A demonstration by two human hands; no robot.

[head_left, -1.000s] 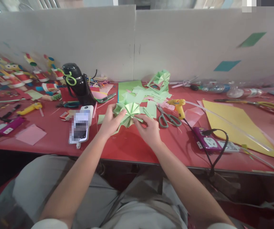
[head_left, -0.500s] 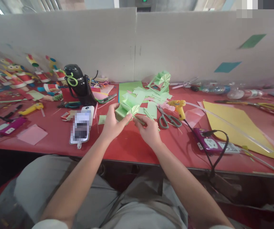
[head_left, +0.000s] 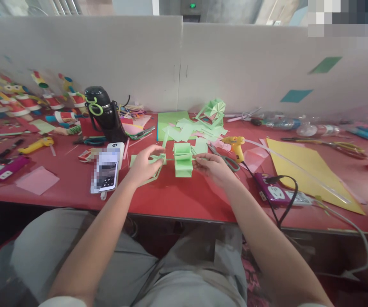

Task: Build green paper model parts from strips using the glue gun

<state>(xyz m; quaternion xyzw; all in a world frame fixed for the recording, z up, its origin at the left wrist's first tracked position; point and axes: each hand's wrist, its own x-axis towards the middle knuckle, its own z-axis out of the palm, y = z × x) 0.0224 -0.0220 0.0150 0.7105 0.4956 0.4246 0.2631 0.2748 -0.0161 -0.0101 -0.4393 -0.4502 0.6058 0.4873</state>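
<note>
Progress: pleated green paper wheel [head_left: 183, 163] formed, threaded on thin green rod [head_left: 170, 159], held over red tabletop [head_left: 167, 199]; seating in angular green paper frame [head_left: 151, 181] judged outstanding | Grip: rod pinched by right hand [head_left: 212, 166]; left hand [head_left: 144, 166] curled at frame, hold indeterminable | Count: wheels 2, frames 2, yellow glue guns [head_left: 236, 147] 2

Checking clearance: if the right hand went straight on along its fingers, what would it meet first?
Most likely the pleated green paper, just ahead of the right hand; exact gap unclear from this one view.
</note>
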